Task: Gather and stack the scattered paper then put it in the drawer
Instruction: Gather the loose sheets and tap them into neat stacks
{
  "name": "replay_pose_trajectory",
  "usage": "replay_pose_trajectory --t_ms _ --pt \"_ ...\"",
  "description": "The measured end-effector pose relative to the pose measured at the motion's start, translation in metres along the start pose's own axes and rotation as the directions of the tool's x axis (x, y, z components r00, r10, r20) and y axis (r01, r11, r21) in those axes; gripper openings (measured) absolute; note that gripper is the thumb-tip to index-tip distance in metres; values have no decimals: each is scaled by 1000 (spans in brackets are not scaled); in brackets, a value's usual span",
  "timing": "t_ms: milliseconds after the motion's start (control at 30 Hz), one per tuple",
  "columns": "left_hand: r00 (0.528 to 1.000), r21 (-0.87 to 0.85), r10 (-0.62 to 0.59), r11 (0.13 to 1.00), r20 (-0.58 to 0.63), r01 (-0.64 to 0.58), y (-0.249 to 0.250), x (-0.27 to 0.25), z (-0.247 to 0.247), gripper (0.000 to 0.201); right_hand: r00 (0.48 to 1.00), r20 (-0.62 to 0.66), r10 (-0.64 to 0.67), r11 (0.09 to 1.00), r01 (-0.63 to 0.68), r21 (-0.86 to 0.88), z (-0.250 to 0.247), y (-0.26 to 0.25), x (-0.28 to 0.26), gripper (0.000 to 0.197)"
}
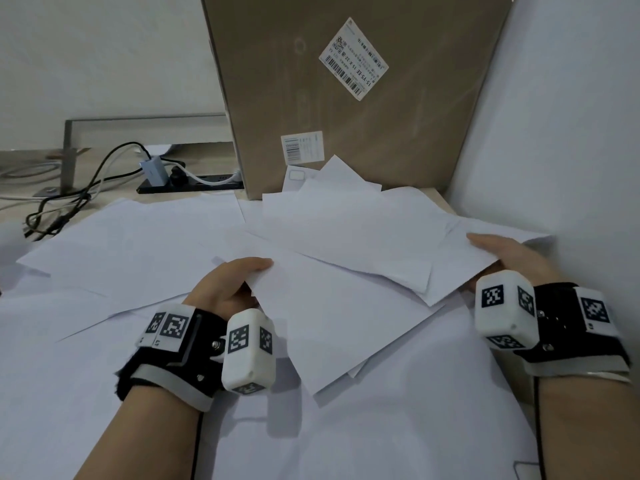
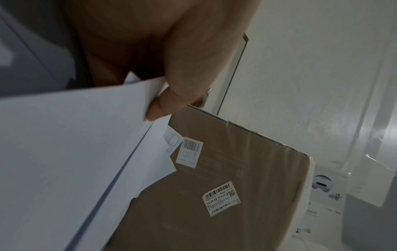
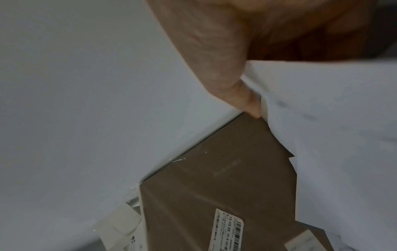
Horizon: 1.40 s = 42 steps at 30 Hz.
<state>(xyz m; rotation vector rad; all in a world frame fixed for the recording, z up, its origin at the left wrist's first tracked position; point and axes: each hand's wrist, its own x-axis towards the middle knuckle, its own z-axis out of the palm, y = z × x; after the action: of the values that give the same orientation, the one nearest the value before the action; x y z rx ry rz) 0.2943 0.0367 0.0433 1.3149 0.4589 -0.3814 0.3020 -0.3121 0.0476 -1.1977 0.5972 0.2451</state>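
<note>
Over the desk, left hand (image 1: 228,289) and right hand (image 1: 502,252) pinch the paper (image 1: 346,306) at opposite edges.

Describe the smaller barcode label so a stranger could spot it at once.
Find the tall brown cardboard box standing behind the scattered paper. The smaller barcode label sits upright near its bottom edge, just above the sheets, unlike the larger tilted label higher up.

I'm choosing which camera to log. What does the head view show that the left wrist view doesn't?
Only the head view shows the right hand holding sheets, the sheets spread over the desk and the power strip. Only the left wrist view shows the left thumb pinching the paper edge up close. Both show the left hand and the labelled cardboard box.
</note>
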Motion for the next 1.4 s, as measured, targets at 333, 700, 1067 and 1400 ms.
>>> replay_pose_trajectory --t_ms 333,700,1067,1400 --pt "997 -53 36 998 73 -32 -1 2 3 20 945 326 -13 999 3 32 62 27 -8 30" --pt "995 -5 22 1000 -101 -22 -4 11 -3 25 989 129 -72 993 83 -80 45 14 -3 12" --pt "994 32 106 994 -24 -105 3 10 -4 18 994 86 -70 964 90 -251 48 12 -17 15" --pt "993 106 110 989 -45 -105 -5 18 -6 26 969 218 -115 920 186 -344 58 24 -11 20"
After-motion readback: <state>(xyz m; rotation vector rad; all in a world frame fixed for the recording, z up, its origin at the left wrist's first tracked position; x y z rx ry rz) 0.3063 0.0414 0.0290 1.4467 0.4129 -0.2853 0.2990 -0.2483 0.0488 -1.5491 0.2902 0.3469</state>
